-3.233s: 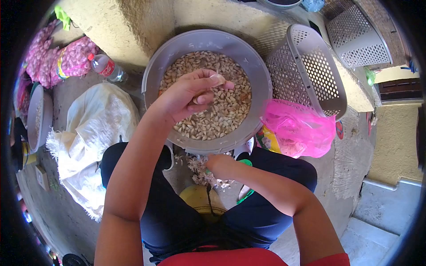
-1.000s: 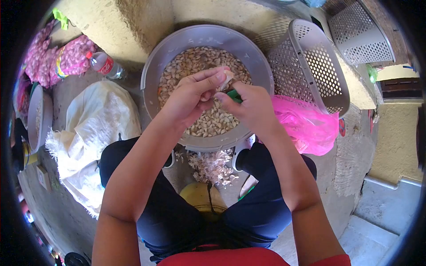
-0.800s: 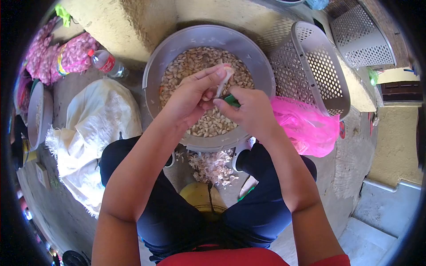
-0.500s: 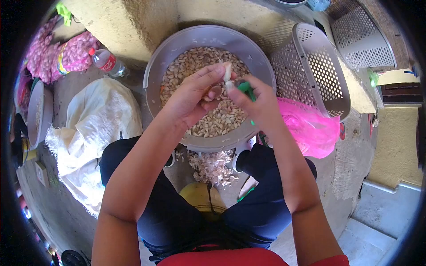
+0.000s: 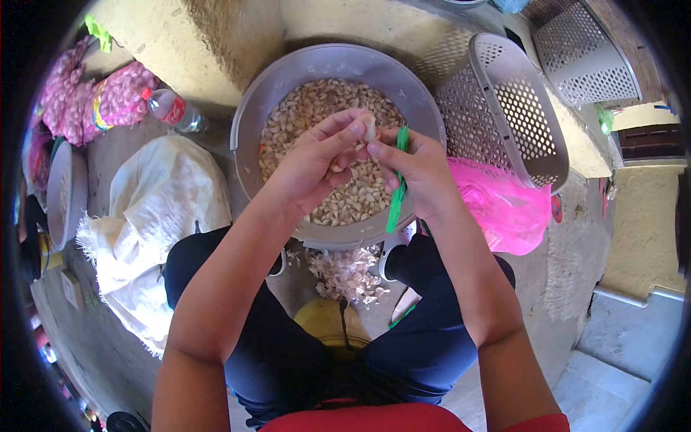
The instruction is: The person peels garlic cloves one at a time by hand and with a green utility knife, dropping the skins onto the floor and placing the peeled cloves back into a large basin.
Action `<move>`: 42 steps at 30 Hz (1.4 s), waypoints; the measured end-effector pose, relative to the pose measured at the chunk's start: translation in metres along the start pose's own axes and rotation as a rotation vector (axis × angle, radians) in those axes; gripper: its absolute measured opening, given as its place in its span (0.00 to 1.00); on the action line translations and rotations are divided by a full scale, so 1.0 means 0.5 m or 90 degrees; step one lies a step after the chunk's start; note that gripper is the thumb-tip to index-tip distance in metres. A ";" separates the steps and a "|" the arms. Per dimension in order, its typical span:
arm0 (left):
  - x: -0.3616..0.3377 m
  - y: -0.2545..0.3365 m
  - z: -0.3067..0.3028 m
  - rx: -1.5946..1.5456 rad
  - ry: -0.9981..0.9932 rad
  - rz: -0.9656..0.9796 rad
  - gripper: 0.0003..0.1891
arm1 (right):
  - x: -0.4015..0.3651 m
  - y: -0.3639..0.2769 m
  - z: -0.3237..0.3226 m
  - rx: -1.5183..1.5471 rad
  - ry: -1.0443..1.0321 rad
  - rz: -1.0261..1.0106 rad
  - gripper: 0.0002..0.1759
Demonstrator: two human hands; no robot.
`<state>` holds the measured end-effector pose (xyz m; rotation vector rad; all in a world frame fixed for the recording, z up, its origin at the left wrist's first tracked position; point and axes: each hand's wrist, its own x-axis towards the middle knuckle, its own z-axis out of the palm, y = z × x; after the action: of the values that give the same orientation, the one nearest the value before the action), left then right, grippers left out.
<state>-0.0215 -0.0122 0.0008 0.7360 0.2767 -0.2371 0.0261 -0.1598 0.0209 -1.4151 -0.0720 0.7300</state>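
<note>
Over the tub, my left hand pinches a pale garlic clove between thumb and fingertips. Its curled lower fingers also seem to hold something small, partly hidden. My right hand meets it from the other side, thumb and fingertips at the clove's lower edge. A slim green knife-like tool is held in the right fingers, pointing down; no blade can be made out. Below both hands, the large grey tub holds many garlic cloves.
Papery garlic skins lie between my feet. A white woven sack, a cola bottle and pink net bags of garlic are leftward. Rightward are a perforated basket and a pink plastic bag. A yellow container stands between my legs.
The green tool has swung from mostly hidden in the right hand to pointing down in plain view. The right fingers have shifted slightly along the clove, which stays in my left hand.
</note>
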 end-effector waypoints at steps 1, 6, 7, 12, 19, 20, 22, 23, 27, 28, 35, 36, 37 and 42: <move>0.000 0.000 0.000 -0.001 -0.010 -0.003 0.12 | -0.001 -0.001 0.000 0.009 0.003 -0.002 0.12; -0.008 0.018 0.016 0.221 0.051 0.051 0.12 | 0.003 0.000 -0.010 -0.181 0.087 -0.071 0.10; -0.009 0.018 0.019 0.277 0.083 0.069 0.12 | 0.002 -0.003 -0.007 -0.265 0.115 -0.098 0.10; -0.001 0.010 0.010 0.348 0.137 0.075 0.13 | -0.005 -0.001 -0.004 -0.535 0.168 -0.293 0.10; 0.000 0.011 -0.003 0.268 0.083 0.035 0.13 | 0.007 0.009 -0.011 -0.378 0.162 -0.227 0.09; 0.001 0.011 -0.003 0.261 0.074 0.032 0.13 | 0.008 0.008 -0.012 -0.361 0.153 -0.226 0.09; -0.001 0.015 -0.002 0.258 0.062 0.029 0.13 | 0.003 -0.004 -0.008 -0.282 0.135 -0.164 0.07; -0.001 0.016 -0.001 0.257 0.056 0.027 0.13 | 0.002 -0.008 -0.007 -0.242 0.126 -0.133 0.06; 0.002 0.016 -0.005 0.256 0.025 0.026 0.14 | 0.007 -0.004 -0.015 -0.132 0.102 -0.102 0.05; 0.001 0.017 -0.004 0.257 0.023 0.025 0.14 | 0.007 -0.004 -0.016 -0.119 0.097 -0.101 0.06; -0.001 0.020 0.002 0.275 0.018 0.036 0.15 | 0.005 -0.006 -0.009 -0.061 0.093 -0.079 0.05; 0.000 0.021 -0.001 0.275 0.001 0.033 0.15 | 0.004 -0.006 -0.009 -0.051 0.090 -0.076 0.05; 0.000 0.022 -0.007 0.274 -0.016 0.032 0.15 | 0.004 -0.007 -0.008 -0.042 0.087 -0.074 0.05; -0.005 0.020 0.000 0.295 -0.057 0.033 0.17 | 0.011 -0.010 -0.020 -0.018 0.080 -0.047 0.06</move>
<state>-0.0209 -0.0045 0.0079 1.1852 0.1160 -0.2889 0.0370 -0.1656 0.0216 -1.4737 -0.0368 0.5798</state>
